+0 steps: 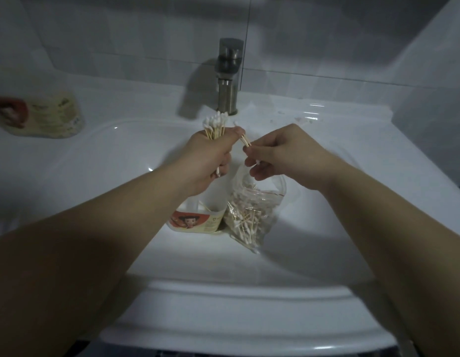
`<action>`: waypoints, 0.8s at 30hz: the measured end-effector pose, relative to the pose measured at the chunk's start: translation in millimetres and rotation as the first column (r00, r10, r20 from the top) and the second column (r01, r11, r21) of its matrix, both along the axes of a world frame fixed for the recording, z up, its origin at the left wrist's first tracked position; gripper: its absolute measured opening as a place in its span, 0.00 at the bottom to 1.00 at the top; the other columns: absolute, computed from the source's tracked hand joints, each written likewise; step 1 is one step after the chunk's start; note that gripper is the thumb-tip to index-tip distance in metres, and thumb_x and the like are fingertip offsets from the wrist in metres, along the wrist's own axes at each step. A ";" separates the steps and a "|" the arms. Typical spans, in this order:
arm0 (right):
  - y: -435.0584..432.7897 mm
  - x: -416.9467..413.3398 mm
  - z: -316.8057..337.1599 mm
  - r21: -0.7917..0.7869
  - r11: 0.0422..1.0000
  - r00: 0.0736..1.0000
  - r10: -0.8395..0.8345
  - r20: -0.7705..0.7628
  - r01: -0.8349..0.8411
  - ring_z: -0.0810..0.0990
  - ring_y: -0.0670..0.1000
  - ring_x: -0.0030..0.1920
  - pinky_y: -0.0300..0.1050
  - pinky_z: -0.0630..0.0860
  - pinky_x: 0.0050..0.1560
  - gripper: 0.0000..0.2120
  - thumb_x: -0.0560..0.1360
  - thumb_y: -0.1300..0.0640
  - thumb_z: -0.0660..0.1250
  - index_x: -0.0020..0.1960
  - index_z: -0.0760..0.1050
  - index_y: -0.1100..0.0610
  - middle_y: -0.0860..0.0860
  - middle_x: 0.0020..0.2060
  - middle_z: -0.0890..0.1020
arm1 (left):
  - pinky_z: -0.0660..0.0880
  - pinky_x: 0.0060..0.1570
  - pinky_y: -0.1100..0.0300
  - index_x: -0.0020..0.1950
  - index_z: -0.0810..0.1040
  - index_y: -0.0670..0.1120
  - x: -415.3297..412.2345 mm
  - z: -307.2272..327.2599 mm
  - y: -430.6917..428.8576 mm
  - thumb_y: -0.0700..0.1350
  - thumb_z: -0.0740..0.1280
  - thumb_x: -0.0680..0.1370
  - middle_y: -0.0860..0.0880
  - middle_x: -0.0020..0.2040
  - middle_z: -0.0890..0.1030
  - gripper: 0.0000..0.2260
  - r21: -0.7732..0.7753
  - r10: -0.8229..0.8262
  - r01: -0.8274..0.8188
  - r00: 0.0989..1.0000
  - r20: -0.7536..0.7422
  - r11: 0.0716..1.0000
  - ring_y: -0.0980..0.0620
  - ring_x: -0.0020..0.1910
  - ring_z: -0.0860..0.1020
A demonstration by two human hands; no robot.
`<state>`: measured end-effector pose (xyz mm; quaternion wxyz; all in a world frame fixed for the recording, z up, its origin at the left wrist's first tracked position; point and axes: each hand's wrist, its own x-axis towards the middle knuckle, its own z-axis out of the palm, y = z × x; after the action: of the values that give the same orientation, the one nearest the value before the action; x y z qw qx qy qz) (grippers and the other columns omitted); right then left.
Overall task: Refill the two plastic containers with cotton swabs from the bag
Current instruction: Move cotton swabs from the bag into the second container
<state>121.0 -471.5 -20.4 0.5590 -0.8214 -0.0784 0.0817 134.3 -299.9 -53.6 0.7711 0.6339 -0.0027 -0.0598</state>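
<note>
Left hand (208,155) fisted round an upright swab bundle (215,126); right hand (272,153) pinches slanted swabs (245,140), tips toward the faucet edge of the sink (95,161).

A white sink (77,161) fills most of the view — its basin glossy, catching small bright glints along the rounded rim, with a broad flat ledge running round it. At the back, on the ledge, stands a metal faucet (228,76) with a squared top, upright against the pale tiled wall (327,34), and it throws a dark shadow to its left. To the right of the faucet's base the ledge carries some faint white flecks (301,119) — too blurred to tell what they are.
</note>
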 end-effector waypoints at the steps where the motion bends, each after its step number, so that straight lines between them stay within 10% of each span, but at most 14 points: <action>1: -0.6 0.3 -0.1 0.004 1.000 1.000 0.006 -0.018 -0.006 0.86 0.56 0.37 0.44 0.83 0.39 0.06 0.78 0.62 0.72 0.48 0.84 0.67 0.59 0.40 0.86 | 0.58 0.26 0.61 0.57 0.77 0.43 -0.2 0.6 0.2 0.47 0.69 0.82 0.52 0.31 0.64 0.09 0.001 -0.002 0.002 1.000 -0.003 1.000 0.56 0.26 0.61; 10: 5.8 -2.0 -6.5 0.095 0.993 0.998 0.069 -0.014 -0.068 0.86 0.58 0.39 0.48 0.85 0.46 0.07 0.79 0.64 0.70 0.49 0.83 0.69 0.60 0.43 0.86 | 0.60 0.28 0.61 0.52 0.82 0.43 -9.5 4.4 -5.7 0.50 0.67 0.82 0.53 0.26 0.71 0.11 0.172 -0.050 0.052 0.999 -0.016 0.984 0.55 0.25 0.63; 16: 4.7 -0.4 -5.3 -0.248 0.969 0.990 0.050 0.132 -0.015 0.87 0.50 0.40 0.48 0.85 0.45 0.08 0.76 0.57 0.74 0.54 0.85 0.57 0.50 0.40 0.88 | 0.72 0.41 0.56 0.38 0.76 0.48 -4.7 9.0 -3.2 0.55 0.62 0.84 0.49 0.35 0.76 0.18 0.175 0.068 -0.055 0.995 -0.069 0.983 0.51 0.36 0.74; 24: 5.3 7.5 -17.2 -0.419 0.883 0.875 0.363 0.320 -0.213 0.73 0.44 0.68 0.38 0.75 0.60 0.60 0.61 0.48 0.85 0.83 0.51 0.44 0.44 0.71 0.69 | 0.80 0.34 0.59 0.49 0.79 0.44 -16.2 15.8 -12.7 0.43 0.61 0.85 0.49 0.31 0.75 0.09 -0.084 -0.109 0.099 0.988 -0.112 0.991 0.53 0.29 0.79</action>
<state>128.5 -466.1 -37.6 0.3475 -0.8901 -0.2945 0.0139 118.1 -312.6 -37.9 0.7902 0.5975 0.0067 -0.1365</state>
